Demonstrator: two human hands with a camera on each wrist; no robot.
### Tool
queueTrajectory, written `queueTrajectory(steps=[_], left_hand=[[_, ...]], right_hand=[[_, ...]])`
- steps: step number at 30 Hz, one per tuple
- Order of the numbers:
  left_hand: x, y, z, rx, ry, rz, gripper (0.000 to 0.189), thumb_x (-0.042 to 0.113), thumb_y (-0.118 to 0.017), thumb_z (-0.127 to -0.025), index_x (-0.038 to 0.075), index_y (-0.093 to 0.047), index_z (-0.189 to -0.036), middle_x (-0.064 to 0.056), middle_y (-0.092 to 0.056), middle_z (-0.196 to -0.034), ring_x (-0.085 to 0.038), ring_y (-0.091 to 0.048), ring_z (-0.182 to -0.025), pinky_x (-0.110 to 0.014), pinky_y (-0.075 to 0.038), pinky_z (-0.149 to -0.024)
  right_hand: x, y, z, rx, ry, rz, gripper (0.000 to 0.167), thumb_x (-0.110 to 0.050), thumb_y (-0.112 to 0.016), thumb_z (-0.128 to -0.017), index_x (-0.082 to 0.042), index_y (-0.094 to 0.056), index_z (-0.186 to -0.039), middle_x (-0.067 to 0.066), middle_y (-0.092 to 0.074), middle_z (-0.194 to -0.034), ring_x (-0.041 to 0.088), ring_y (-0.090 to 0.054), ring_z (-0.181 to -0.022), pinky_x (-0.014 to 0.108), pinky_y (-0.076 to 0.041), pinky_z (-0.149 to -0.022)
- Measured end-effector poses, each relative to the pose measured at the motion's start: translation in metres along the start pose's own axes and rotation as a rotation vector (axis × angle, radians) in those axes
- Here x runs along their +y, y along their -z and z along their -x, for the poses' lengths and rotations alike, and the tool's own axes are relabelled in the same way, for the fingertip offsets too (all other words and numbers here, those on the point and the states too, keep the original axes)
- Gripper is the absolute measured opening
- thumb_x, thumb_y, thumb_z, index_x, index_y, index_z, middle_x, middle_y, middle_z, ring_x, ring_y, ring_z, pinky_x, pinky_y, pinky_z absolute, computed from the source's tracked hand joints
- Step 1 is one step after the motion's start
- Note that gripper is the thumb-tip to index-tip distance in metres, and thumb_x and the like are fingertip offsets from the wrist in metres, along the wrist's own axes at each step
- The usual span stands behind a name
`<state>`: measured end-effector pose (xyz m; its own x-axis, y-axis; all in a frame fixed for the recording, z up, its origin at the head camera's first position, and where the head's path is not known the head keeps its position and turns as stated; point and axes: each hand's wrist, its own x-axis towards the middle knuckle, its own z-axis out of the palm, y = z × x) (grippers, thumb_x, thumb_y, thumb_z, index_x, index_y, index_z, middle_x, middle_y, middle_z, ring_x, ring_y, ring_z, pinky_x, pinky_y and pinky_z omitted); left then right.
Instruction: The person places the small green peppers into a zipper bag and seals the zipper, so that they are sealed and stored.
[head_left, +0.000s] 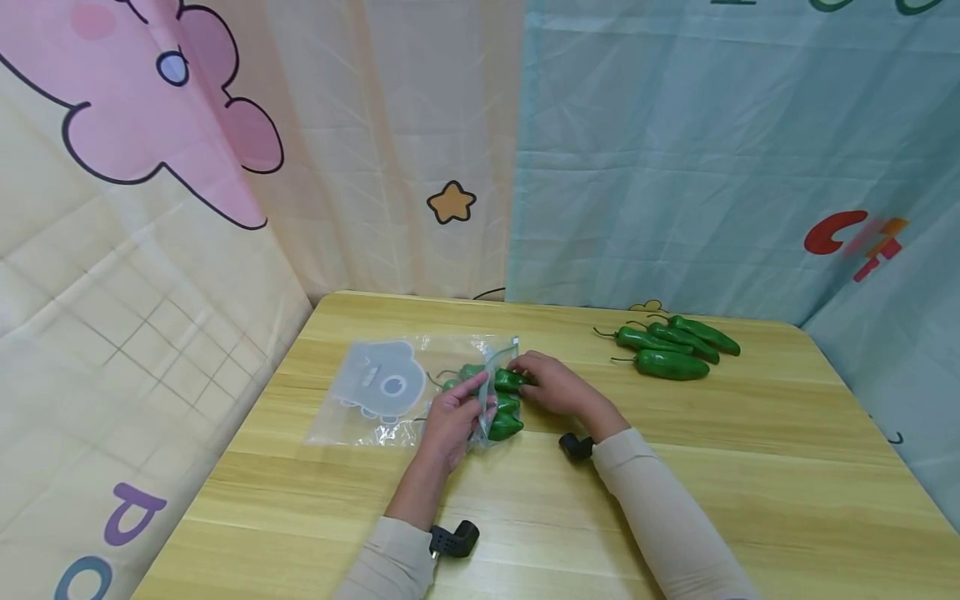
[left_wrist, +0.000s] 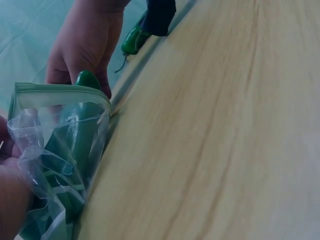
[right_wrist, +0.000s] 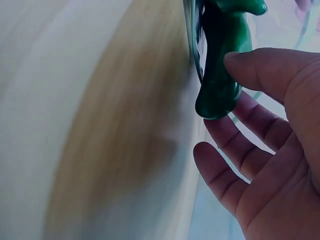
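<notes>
Closest, the left hand (head_left: 452,419) pinches a clear bag (head_left: 386,383) near its mouth; just beyond, the right hand (head_left: 561,387) has its fingers pinching one green pepper (right_wrist: 216,85) partly inside. Farther back, four loose peppers (head_left: 666,342) lie on the desk (head_left: 525,508).

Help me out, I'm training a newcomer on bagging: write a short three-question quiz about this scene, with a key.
1. Multiple choice. What does the left hand hold?
A) nothing
B) a sleeve
C) the clear bag, near its opening

2. True or false. The right hand touches a green pepper at the bag's mouth.

3. Count. How many loose peppers lie on the table outside the bag, at the far right in the head view?

Key: 1: C. 2: True. 3: Four.
</notes>
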<state>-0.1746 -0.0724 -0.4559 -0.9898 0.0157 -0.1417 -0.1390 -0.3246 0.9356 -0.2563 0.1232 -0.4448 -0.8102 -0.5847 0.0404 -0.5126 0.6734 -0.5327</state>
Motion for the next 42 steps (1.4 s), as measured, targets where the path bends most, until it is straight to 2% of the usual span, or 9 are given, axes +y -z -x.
queueTrajectory(steps=[6, 10, 15, 25, 36, 42], left_hand=[[0.0012, -0.0003, -0.0003, -0.012, 0.001, 0.003, 0.051, -0.013, -0.052, -0.087, 0.001, -0.058, -0.136, -0.022, -0.058, -0.129, -0.013, -0.066, -0.092, -0.025, -0.056, -0.081], [0.001, 0.0001, -0.0005, -0.019, 0.0, 0.003, 0.051, -0.013, -0.052, -0.088, 0.0, -0.056, -0.137, -0.022, -0.058, -0.131, -0.013, -0.066, -0.093, -0.025, -0.056, -0.082], [0.001, 0.0007, -0.0011, -0.025, 0.003, 0.003, 0.051, -0.012, -0.052, -0.088, 0.0, -0.056, -0.137, -0.022, -0.055, -0.134, -0.014, -0.066, -0.094, -0.025, -0.056, -0.084], [0.003, 0.0004, -0.0003, -0.005, 0.012, -0.008, 0.051, -0.011, -0.055, -0.087, 0.003, -0.059, -0.135, -0.02, -0.059, -0.129, -0.015, -0.066, -0.094, -0.025, -0.056, -0.081], [0.0015, 0.0001, -0.001, -0.019, 0.007, 0.002, 0.049, -0.011, -0.054, -0.089, 0.0, -0.057, -0.137, -0.022, -0.057, -0.13, -0.013, -0.066, -0.093, -0.024, -0.056, -0.081], [0.0, -0.0001, -0.0008, -0.012, -0.004, 0.0, 0.05, -0.012, -0.053, -0.089, -0.001, -0.056, -0.137, -0.025, -0.055, -0.133, -0.012, -0.065, -0.091, -0.024, -0.056, -0.08]], right_hand=[[-0.0031, -0.0018, -0.0028, 0.005, 0.034, 0.006, 0.032, -0.003, -0.062, -0.095, -0.005, -0.062, -0.127, 0.009, -0.063, -0.121, 0.025, -0.059, -0.111, 0.044, -0.047, -0.1], [-0.0037, -0.002, -0.0043, -0.002, 0.012, -0.004, 0.033, -0.003, -0.062, -0.096, -0.006, -0.062, -0.129, 0.009, -0.063, -0.125, 0.025, -0.059, -0.112, 0.044, -0.047, -0.101], [-0.0026, -0.0001, -0.0035, 0.003, -0.028, -0.018, 0.029, -0.004, -0.063, -0.095, -0.005, -0.064, -0.124, 0.01, -0.063, -0.119, 0.026, -0.06, -0.107, 0.045, -0.049, -0.097], [-0.0019, -0.0001, -0.0073, -0.011, -0.037, -0.028, 0.018, 0.0, -0.062, -0.094, -0.006, -0.066, -0.111, 0.006, -0.065, -0.106, 0.023, -0.06, -0.098, 0.043, -0.051, -0.094], [-0.0055, -0.0032, -0.0088, -0.003, -0.012, -0.053, 0.024, 0.004, -0.058, -0.095, -0.003, -0.065, -0.117, 0.008, -0.066, -0.113, 0.025, -0.06, -0.108, 0.044, -0.049, -0.099], [-0.0034, -0.0036, -0.0061, 0.007, 0.008, -0.026, 0.026, 0.003, -0.056, -0.096, -0.004, -0.066, -0.119, 0.009, -0.067, -0.116, 0.026, -0.061, -0.11, 0.045, -0.048, -0.099]])
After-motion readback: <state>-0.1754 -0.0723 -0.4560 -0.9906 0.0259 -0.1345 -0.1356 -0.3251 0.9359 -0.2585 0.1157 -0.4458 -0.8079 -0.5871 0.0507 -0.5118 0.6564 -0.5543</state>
